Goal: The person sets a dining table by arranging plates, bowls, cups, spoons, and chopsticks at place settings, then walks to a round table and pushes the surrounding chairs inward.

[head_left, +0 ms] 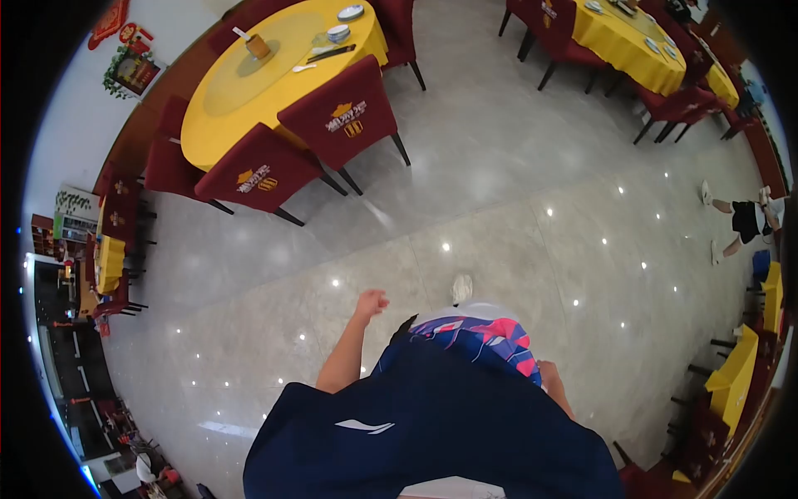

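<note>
Left hand (371,302) loosely curled — can't tell if fingers press together. Right hand (552,378) beside patterned shorts (507,337), fingers hidden. I see no handling under way — nearest maroon chair (278,162) at yellow-clothed table (208,137), well apart, untouched.

Shorts (490,336) in blue, pink and purple print are worn, bunched and showing just past the hem of the navy shirt (453,407), also worn, loose, white mark on it.
</note>
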### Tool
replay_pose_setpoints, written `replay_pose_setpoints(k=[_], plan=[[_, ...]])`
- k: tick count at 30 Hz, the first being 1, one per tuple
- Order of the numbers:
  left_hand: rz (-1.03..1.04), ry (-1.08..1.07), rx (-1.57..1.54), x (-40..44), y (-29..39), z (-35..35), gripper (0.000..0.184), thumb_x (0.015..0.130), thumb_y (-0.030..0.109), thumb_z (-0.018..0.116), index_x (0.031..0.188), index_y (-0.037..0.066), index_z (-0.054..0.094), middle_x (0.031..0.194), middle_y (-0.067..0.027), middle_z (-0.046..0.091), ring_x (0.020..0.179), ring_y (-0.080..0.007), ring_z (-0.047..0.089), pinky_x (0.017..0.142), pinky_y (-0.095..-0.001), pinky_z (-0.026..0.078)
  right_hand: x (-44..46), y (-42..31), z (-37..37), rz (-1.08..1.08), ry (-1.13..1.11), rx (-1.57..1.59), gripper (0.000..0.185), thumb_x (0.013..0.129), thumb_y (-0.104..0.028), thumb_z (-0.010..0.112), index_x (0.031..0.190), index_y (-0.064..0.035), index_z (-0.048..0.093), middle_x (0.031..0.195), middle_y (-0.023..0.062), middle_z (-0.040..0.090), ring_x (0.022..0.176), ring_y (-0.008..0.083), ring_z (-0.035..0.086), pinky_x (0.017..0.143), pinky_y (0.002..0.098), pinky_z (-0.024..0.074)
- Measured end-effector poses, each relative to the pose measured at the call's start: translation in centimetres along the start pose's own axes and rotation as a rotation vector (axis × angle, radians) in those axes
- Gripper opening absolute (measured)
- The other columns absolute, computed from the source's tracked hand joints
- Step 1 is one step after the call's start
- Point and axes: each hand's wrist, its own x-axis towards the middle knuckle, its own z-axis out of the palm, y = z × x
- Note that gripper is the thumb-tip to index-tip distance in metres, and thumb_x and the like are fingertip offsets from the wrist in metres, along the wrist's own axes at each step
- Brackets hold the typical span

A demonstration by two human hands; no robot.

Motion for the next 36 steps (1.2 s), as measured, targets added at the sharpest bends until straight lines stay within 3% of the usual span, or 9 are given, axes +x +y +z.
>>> replay_pose_setpoints(k=[2,4,6,7,17,19,21,30,36], plan=[[-0.079,-0.032,0.044,0.4,-0.2,1.3,0.029,0.092,0.031,0.052,0.112,0.012,0.062,0.089,-0.0072,0.07,0.077,-0.0149,0.064,0.068,-0.0326,0.05,3.1,-8.6,0.5,-0.018,0.01,0.009,0.023,0.088,-0.027,0.053,0.091,-0.0062,0.062,0.076,0.0108,0.068,0.063,0.024,0.066,0.061,0.0415,0.0525],[-0.146,-0.025,0.066,0.2,0.6,2.0,0.031,0.092,0.032,0.053,0.113,0.012,0.062,0.089,-0.0071,0.07,0.077,-0.0158,0.065,0.069,-0.0341,0.05,11.9,-13.6,-0.4,-0.881,0.039,-1.293,0.023,0.078,-0.027,0.064,0.076,-0.0046,0.063,0.075,0.0181,0.066,0.074,0.0326,0.065,0.065,0.0449,0.0517],[-0.177,0.073,-0.023,-1.2,-1.2,2.5,0.031,0.091,0.032,0.054,0.113,0.011,0.062,0.088,-0.0072,0.07,0.078,-0.0162,0.065,0.07,-0.0342,0.05,17.3,-21.1,0.4,-0.669,-0.092,-1.167,0.025,0.081,-0.027,0.061,0.074,-0.0037,0.063,0.069,0.0161,0.066,0.063,0.0307,0.066,0.055,0.0443,0.0512],[-0.226,0.101,-0.042,-1.8,-0.9,2.9,0.032,0.09,0.032,0.055,0.113,0.011,0.061,0.09,-0.0077,0.069,0.08,-0.0162,0.064,0.07,-0.0343,0.049,15.3,-26.9,2.5,-0.272,-0.059,-0.562,0.028,0.087,-0.028,0.053,0.076,-0.0027,0.062,0.066,0.0131,0.065,0.057,0.0247,0.064,0.049,0.039,0.05],[-0.372,0.187,-0.347,4.9,-1.9,4.4,0.034,0.09,0.03,0.054,0.116,0.009,0.06,0.095,-0.0133,0.07,0.081,-0.0216,0.066,0.07,-0.0357,0.05,15.1,-59.9,19.5,-0.603,-0.338,-0.456,0.03,0.095,-0.03,0.045,0.084,-0.0066,0.06,0.075,0.0051,0.065,0.061,0.0131,0.061,0.054,0.0286,0.049],[-0.057,0.108,0.166,6.2,1.7,4.9,0.032,0.09,0.027,0.054,0.114,0.008,0.061,0.093,-0.0155,0.07,0.078,-0.0233,0.067,0.067,-0.0364,0.053,15.2,-61.5,21.5,-0.599,-0.385,-0.552,0.03,0.096,-0.03,0.045,0.084,-0.006,0.06,0.075,0.005,0.065,0.06,0.0128,0.061,0.054,0.028,0.049],[-0.472,0.115,-0.655,15.1,-1.1,5.2,0.031,0.09,0.025,0.053,0.114,0.006,0.061,0.089,-0.0168,0.07,0.072,-0.0241,0.068,0.062,-0.0361,0.056,13.4,-62.7,22.2,-0.571,-0.393,-0.621,0.03,0.096,-0.029,0.046,0.084,-0.0053,0.061,0.075,0.0051,0.065,0.06,0.0129,0.061,0.053,0.0276,0.049],[0.119,0.498,-0.3,28.7,30.7,-1.2,0.035,0.092,0.033,0.058,0.11,0.003,0.06,0.087,-0.0075,0.068,0.075,-0.0149,0.065,0.063,-0.0273,0.051,16.3,-82.7,23.3,-0.73,-0.355,-0.541,0.03,0.093,-0.026,0.052,0.078,-0.0028,0.063,0.069,0.0055,0.065,0.06,0.0123,0.061,0.054,0.0263,0.0485],[0.324,0.902,-0.865,28.0,49.2,-10.0,0.058,0.086,0.039,0.067,0.126,0.003,0.046,0.095,-0.0073,0.059,0.076,-0.0194,0.062,0.063,-0.0353,0.052,17.4,-97.3,35.8,-1.063,-0.566,-1.03,0.026,0.091,-0.024,0.056,0.087,-0.0001,0.064,0.076,0.0072,0.067,0.066,0.0143,0.063,0.061,0.0274,0.0497]])
